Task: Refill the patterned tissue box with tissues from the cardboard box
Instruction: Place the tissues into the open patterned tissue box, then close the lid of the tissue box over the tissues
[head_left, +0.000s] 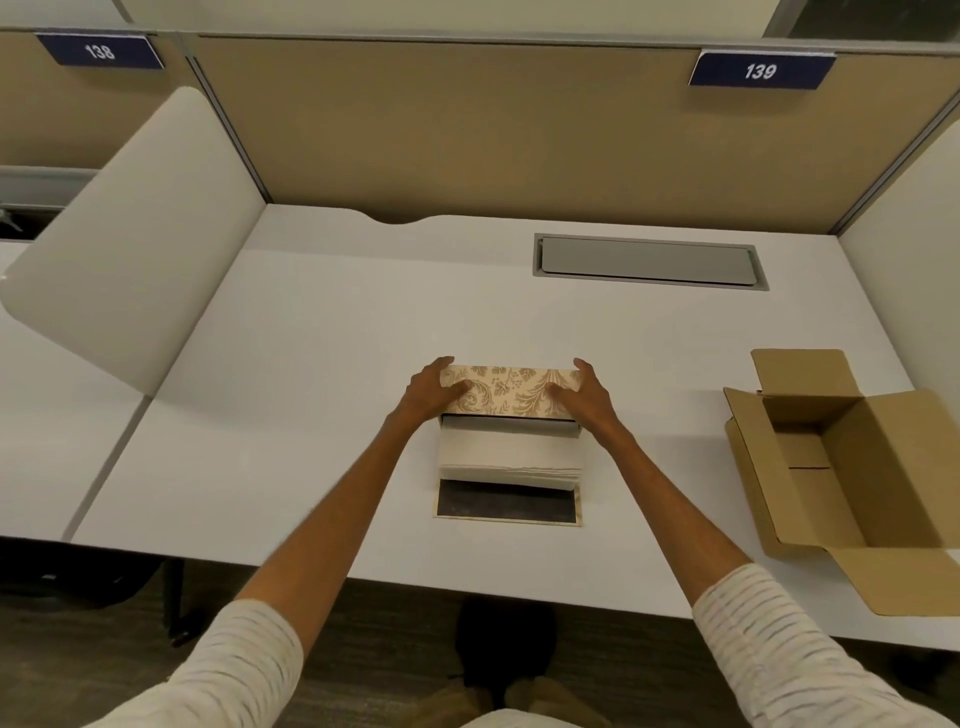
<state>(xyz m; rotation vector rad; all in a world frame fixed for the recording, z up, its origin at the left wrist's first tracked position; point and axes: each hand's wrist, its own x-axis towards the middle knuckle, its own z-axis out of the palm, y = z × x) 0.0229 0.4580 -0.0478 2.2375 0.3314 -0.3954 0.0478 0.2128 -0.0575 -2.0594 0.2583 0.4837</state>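
The patterned tissue box (511, 392), beige with a tan leaf print, lies on the white desk (311, 415) in front of me. My left hand (434, 389) grips its left end and my right hand (584, 392) grips its right end. A stack of white tissues (509, 454) sticks out of the box's near side, half inside it. Under the stack's near edge lies the box's flat base panel (506, 501), dark inside with a pale rim. The cardboard box (852, 467) stands open at the right, flaps spread, with nothing visible inside.
A grey cable hatch (649, 260) is set into the desk at the back right. Tan partition walls with number plates 138 and 139 close off the back. A white divider panel (130, 234) stands at the left. The desk's near edge runs below my forearms.
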